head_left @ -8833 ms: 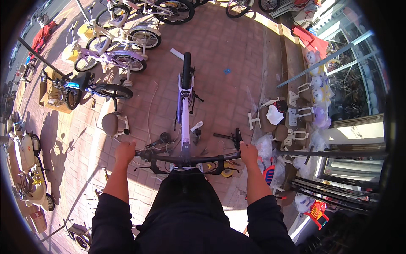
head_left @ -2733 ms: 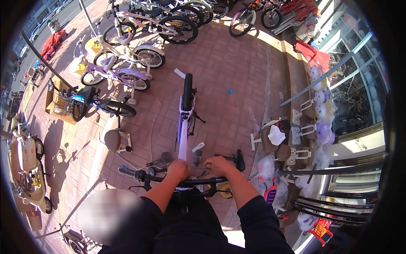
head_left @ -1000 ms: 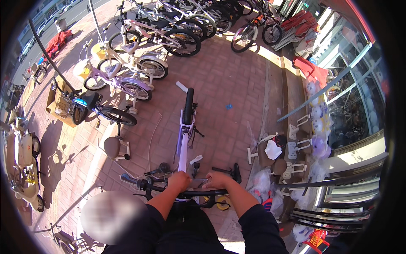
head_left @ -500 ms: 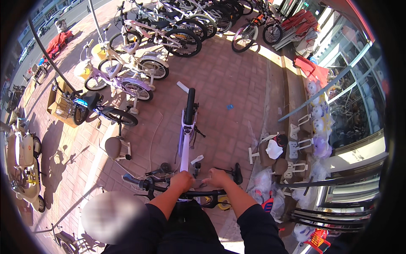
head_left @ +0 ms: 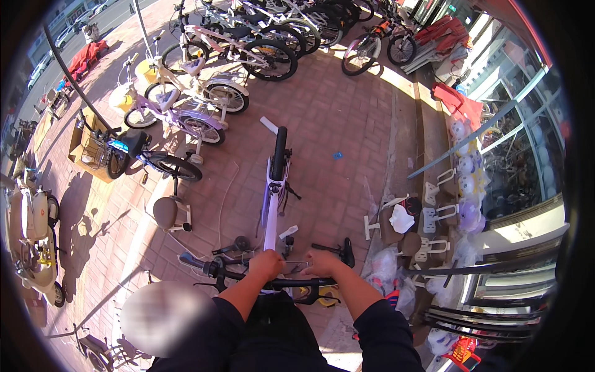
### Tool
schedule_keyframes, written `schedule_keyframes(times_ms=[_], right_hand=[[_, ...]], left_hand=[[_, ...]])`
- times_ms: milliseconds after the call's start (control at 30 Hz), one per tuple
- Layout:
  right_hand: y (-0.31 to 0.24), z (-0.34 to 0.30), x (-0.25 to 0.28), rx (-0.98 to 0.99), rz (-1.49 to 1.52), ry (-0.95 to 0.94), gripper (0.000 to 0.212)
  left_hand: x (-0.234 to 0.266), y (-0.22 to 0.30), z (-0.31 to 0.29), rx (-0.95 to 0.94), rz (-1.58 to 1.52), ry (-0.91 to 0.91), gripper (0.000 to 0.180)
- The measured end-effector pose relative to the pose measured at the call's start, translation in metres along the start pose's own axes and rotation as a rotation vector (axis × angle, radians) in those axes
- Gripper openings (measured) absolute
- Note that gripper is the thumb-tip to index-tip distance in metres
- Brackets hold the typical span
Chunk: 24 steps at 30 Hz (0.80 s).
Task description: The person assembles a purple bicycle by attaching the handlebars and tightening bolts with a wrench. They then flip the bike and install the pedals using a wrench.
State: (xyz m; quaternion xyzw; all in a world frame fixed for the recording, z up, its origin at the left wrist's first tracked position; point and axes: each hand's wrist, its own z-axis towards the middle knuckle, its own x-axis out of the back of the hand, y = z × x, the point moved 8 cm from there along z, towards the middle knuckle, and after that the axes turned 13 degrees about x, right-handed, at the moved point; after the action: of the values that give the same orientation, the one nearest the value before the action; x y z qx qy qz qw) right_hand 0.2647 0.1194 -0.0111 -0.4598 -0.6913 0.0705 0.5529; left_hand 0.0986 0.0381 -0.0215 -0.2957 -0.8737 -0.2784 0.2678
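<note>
A lilac bicycle stands in front of me, its black wheel pointing away and its black handlebar crossing near my body. My left hand is closed at the top of the frame, just beyond the bar. Close on its right, my right hand has its fingers pinched together. Between the two hands runs a thin, pale, wire-like piece, bent near the right fingers; its exact kind is too small to make out. The fingers of my left hand are mostly hidden by its back.
Children's bicycles and a blue bicycle stand to the left, others at the back. A saddle on a post lies left. Black pedal, plastic wrapping and seat parts lie right, by the shop steps.
My right hand has shifted slightly, and the thin piece between the hands shows more plainly. My left hand stays in nearly the same place.
</note>
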Motion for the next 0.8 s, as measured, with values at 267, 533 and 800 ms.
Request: schedule_keyframes(times_ms=[267,533,800], right_hand=[[0.000,-0.003,-0.012,0.214,-0.246,-0.186,0.029],[0.016,0.003,-0.008,0.135,0.029,-0.199,0.033],[0.012,0.003,-0.018,0.225,-0.049,-0.103,0.025]], left_hand=[[0.002,0.009,-0.004,-0.041,0.019,-0.016,0.027],[0.007,0.012,-0.006,0.002,-0.013,-0.010,0.024],[0.003,0.010,-0.004,-0.043,0.001,0.037,0.023]])
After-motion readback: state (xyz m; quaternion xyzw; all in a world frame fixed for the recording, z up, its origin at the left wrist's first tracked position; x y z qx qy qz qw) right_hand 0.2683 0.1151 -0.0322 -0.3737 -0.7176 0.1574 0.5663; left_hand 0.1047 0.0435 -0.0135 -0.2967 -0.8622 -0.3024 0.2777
